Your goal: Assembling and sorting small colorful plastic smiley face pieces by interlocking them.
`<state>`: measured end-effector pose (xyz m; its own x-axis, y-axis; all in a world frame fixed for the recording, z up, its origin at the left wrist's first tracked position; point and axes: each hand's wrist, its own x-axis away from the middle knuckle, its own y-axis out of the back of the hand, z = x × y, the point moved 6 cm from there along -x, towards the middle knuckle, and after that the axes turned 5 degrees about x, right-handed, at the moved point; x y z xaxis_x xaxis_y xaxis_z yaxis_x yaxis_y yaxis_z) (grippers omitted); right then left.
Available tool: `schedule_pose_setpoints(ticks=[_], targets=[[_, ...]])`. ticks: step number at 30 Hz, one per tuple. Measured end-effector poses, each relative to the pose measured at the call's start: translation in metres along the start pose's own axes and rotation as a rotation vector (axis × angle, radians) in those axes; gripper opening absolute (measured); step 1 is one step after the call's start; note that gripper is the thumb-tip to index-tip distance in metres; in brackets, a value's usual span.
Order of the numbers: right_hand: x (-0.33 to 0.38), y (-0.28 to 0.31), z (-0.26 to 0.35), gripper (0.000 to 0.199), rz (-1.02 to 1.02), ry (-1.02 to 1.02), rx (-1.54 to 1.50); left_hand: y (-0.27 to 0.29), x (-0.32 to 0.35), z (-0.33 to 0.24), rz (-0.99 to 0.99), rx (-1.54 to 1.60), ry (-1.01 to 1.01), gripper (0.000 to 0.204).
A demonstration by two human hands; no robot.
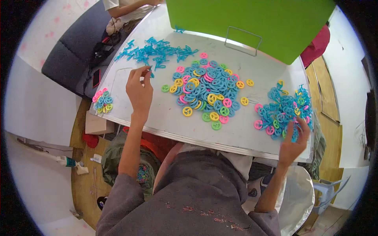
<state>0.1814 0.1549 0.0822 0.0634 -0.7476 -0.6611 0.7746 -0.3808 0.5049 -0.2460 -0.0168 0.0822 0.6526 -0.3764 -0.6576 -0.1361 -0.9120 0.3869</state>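
My left hand (139, 92) is raised over the left of the white table, thumb and forefinger pinched on a small blue plastic piece, mostly hidden by the fingers. Just beyond it lies a loose heap of blue forked plastic pieces (155, 51). In the middle is a big pile of small plastic wheels (212, 84), mainly blue, with yellow, pink and green ones mixed in. My right hand (293, 143) is at the near edge of the right-hand pile of blue pieces with wheels (279, 110). Its fingers are apart, and I see nothing held in them.
A green panel (252, 27) with a wire loop (243, 40) stands along the far side of the white table (165, 114). A small group of coloured wheels (103, 100) sits at the left corner. Another person's arm (128, 8) shows at the far left, by a dark seat (71, 51).
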Motion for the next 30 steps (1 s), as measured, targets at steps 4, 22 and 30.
schedule_pose_setpoints(ticks=[4, 22, 30], targets=[[0.018, -0.039, 0.054, 0.030, 0.250, 0.115, -0.225, -0.014, 0.030, -0.032, 0.177, 0.479, 0.297, 0.014], [0.066, -0.063, 0.007, 0.015, 0.386, -0.489, -0.657, -0.202, 0.111, -0.136, 0.525, -0.039, -0.314, 0.020], [0.057, -0.064, -0.010, 0.015, 0.402, -0.505, -0.635, -0.176, 0.102, -0.151, 0.676, 0.260, -0.040, 0.018]])
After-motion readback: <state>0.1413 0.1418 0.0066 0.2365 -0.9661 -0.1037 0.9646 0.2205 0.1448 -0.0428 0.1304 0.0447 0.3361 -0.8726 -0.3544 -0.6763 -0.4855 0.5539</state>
